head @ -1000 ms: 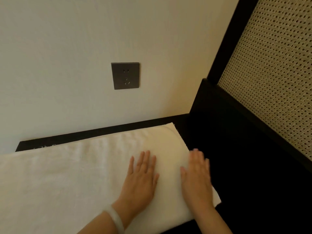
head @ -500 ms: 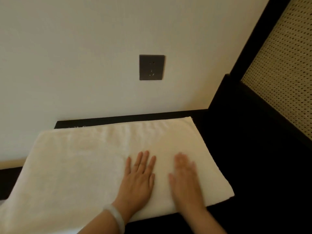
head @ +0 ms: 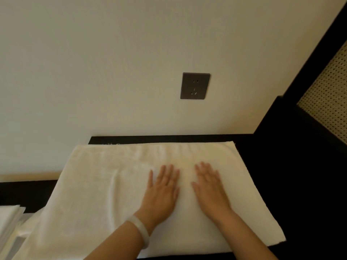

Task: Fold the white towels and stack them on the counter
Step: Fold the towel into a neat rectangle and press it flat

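White towel [head: 112, 194]: one, laid flat on the black table [head: 277, 184], far edge near the wall. Its right end lies square on the tabletop. Its left part runs off toward the lower left, with a soft crease left of centre.

Left hand [head: 162, 192]: palm down on the right half of the towel, fingers straight and slightly spread, gripping nothing. A pale bangle [head: 139, 231] sits on the wrist.

Right hand [head: 210, 190]: palm down just beside the left hand and apart from it, fingers straight and close together, flat on the towel. The outline is slightly blurred.

Folded white cloths [head: 8, 220]: a stack at the lower left edge, partly cut off.

Wall socket [head: 195, 85]: dark grey plate on the cream wall, above the towel.

Woven cane panel [head: 326, 104]: in a black frame, upper right.
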Motion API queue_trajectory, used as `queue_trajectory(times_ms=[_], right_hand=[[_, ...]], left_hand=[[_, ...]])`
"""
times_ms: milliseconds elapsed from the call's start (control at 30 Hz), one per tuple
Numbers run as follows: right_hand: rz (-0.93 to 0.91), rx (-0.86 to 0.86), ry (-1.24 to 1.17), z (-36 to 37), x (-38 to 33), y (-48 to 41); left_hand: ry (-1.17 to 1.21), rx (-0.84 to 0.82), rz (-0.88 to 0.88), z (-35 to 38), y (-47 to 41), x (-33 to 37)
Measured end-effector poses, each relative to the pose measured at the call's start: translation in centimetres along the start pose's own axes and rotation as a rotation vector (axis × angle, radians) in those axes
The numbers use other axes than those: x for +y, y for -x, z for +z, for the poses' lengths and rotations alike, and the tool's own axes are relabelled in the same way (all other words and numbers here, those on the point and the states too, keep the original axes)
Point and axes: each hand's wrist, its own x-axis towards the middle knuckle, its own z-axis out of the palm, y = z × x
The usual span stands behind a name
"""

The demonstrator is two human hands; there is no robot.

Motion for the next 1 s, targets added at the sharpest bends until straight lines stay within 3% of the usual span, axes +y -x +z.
queue_trajectory(times_ms=[67,133,200,333,400,500,533,633,733,867,933,1000], right_hand=[[-0.136,-0.093,0.007,1.3,-0.7,-0.9],[-0.051,-0.128,-0.027,1.8,1.5,-1.6],[0.117,-0.039,0.038,1.8,4.6,-2.3],[0.433,-0.126,0.098,0.3,6.1,-5.6],[0.312,-0.097,0.061,0.2,4.0,-7.5],[0.002,-0.133,0.024,1.2,1.0,-9.7],[-0.037,-0.17,0.04,1.6,1.1,-10.2],[0.074,-0.12,0.052,1.7,5.7,-11.5],[0.248,-0.115,0.08,0.9,11.5,-12.3],[0.308,-0.164,0.045,0.3,13.3,-13.1],[0.304,-0.034,0.117,0.7,11.4,-13.1],[0.155,0.013,0.042,1.5,7.5,-12.0]], left_hand=[[-0.048,-0.005,0.101,0.5,-0.7,-0.4],[-0.049,-0.018,0.07,0.8,-1.3,-3.8],[-0.055,-0.034,-0.091,0.8,-1.8,-8.7],[0.007,-0.07,-0.418,-1.2,-4.3,-12.1],[-0.029,0.04,-0.284,-1.3,-5.9,-8.5],[-0.055,0.017,0.052,0.5,-7.7,-2.7],[-0.05,0.005,0.091,0.8,-8.2,-2.1],[-0.038,-0.014,0.019,1.1,-9.8,-4.5],[-0.048,-0.055,-0.185,0.5,-10.1,-9.4],[-0.05,-0.045,-0.39,-0.5,-9.5,-13.0],[-0.035,0.009,-0.383,-0.8,-9.3,-11.5],[-0.007,0.071,-0.189,-0.6,-8.4,-7.9]])
